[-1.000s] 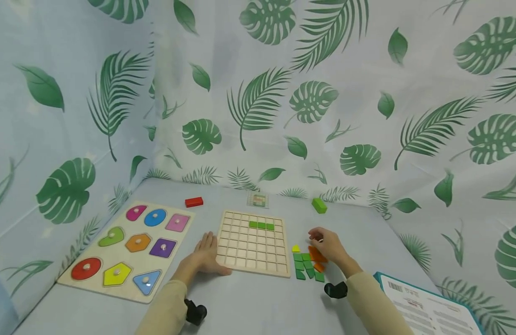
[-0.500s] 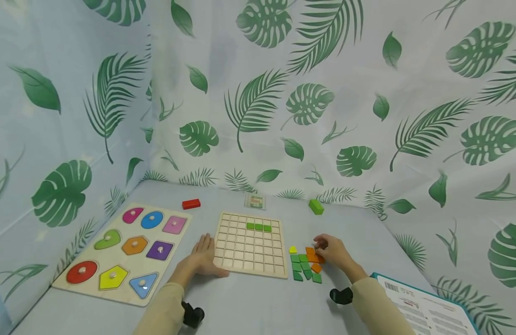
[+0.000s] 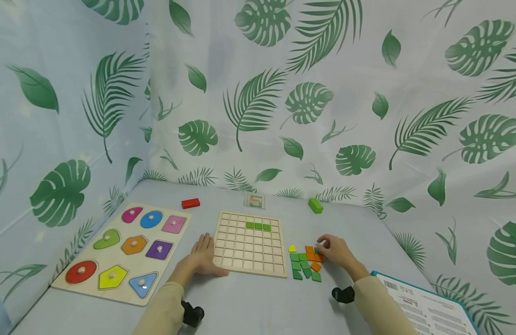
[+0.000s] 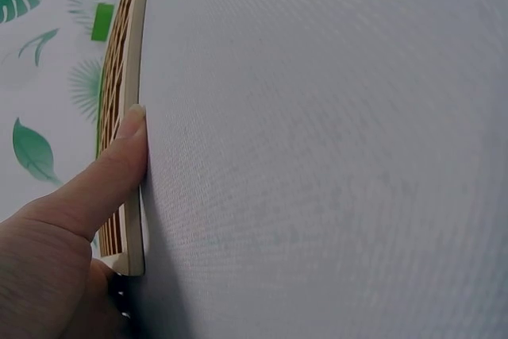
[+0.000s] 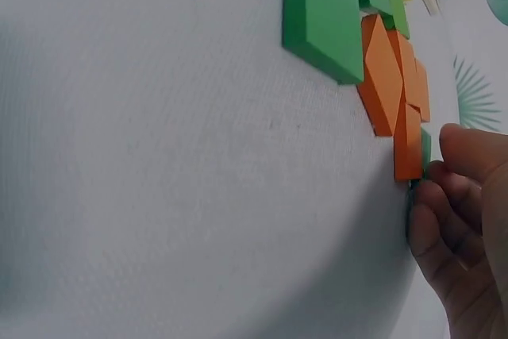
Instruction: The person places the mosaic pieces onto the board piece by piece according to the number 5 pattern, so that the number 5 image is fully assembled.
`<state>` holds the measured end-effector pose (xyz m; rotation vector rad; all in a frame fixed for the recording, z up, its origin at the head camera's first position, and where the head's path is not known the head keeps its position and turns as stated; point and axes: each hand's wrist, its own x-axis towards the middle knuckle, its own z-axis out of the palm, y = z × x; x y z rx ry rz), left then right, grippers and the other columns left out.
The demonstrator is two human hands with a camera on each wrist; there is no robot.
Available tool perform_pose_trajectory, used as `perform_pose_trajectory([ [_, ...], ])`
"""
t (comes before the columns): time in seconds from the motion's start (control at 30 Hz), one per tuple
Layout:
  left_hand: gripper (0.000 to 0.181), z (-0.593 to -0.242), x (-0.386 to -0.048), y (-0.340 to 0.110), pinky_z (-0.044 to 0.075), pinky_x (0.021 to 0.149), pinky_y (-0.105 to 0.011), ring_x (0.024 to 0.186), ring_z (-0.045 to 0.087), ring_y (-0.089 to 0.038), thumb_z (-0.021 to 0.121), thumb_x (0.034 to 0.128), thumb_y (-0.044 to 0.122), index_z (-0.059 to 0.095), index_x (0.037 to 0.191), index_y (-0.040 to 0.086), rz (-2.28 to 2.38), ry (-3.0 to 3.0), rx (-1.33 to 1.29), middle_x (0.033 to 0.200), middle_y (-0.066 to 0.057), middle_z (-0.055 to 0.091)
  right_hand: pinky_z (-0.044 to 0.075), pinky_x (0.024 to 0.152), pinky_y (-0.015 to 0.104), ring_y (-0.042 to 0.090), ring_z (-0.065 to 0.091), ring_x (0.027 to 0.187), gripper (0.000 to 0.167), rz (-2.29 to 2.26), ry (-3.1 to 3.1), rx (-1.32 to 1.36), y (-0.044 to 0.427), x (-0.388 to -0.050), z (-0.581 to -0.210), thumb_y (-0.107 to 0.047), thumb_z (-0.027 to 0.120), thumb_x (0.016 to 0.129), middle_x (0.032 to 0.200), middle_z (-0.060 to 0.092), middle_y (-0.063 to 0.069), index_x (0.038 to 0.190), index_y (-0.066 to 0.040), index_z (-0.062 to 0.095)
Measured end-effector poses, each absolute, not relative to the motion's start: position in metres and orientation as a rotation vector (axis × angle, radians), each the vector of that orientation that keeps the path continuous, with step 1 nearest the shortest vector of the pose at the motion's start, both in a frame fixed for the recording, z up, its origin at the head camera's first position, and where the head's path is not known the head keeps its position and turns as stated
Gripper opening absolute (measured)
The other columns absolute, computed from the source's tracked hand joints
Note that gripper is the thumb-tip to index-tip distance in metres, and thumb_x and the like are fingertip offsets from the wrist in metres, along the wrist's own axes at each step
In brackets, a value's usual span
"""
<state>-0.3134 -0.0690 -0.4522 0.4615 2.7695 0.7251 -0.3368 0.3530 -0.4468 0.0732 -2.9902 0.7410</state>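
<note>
The wooden board [image 3: 249,246] lay flat on the table [image 3: 249,302], in front of the person, with three green squares [image 3: 258,226] in a row near its far edge. The left hand [image 3: 204,258] was at the near left corner: its fingers stretched along the left side and its thumb touched the near edge, it seems in order to keep the board from sliding.

To the right of the board, the right hand [image 3: 336,251] was beside the orange blocks [image 3: 310,253], its fingers bent. A small green piece [image 5: 426,148] showed close to the fingertips, but I cannot tell if they pinched it or only touched it. The green blocks [image 3: 295,265] and one yellow piece [image 3: 292,249] lay next to these, perhaps kept there for easy reach.

Farther away were a red box [image 3: 190,203], a card [image 3: 254,200] and a green box [image 3: 315,206]; a knob puzzle [image 3: 111,257] lay at the left.
</note>
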Motion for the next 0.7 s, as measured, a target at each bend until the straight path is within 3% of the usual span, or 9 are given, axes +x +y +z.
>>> perform_pose_trajectory([
  [0.23, 0.113, -0.453, -0.314, -0.069, 0.008, 0.113, -0.050, 0.140, 0.003, -0.044, 0.078, 0.0718, 0.045, 0.015, 0.142, -0.017, 0.731, 2.766, 0.466, 0.150, -0.034, 0.007, 0.049, 0.061, 0.028, 0.017, 0.053, 0.068, 0.024, 0.769, -2.937, 0.108, 0.349, -0.340, -0.449, -0.010, 0.067, 0.086, 0.081, 0.060, 0.004, 0.107, 0.001, 0.061],
  [0.7, 0.113, -0.450, -0.312, -0.069, 0.009, 0.113, -0.050, 0.140, 0.003, -0.043, 0.078, 0.0713, 0.044, 0.015, 0.142, -0.017, 0.740, 2.765, 0.455, 0.150, -0.034, 0.007, 0.051, 0.079, 0.040, 0.022, 0.053, 0.082, 0.020, 0.673, -2.969, 0.140, 0.334, -0.351, -0.454, -0.001, 0.066, 0.084, 0.098, 0.058, 0.010, 0.102, -0.003, 0.071],
])
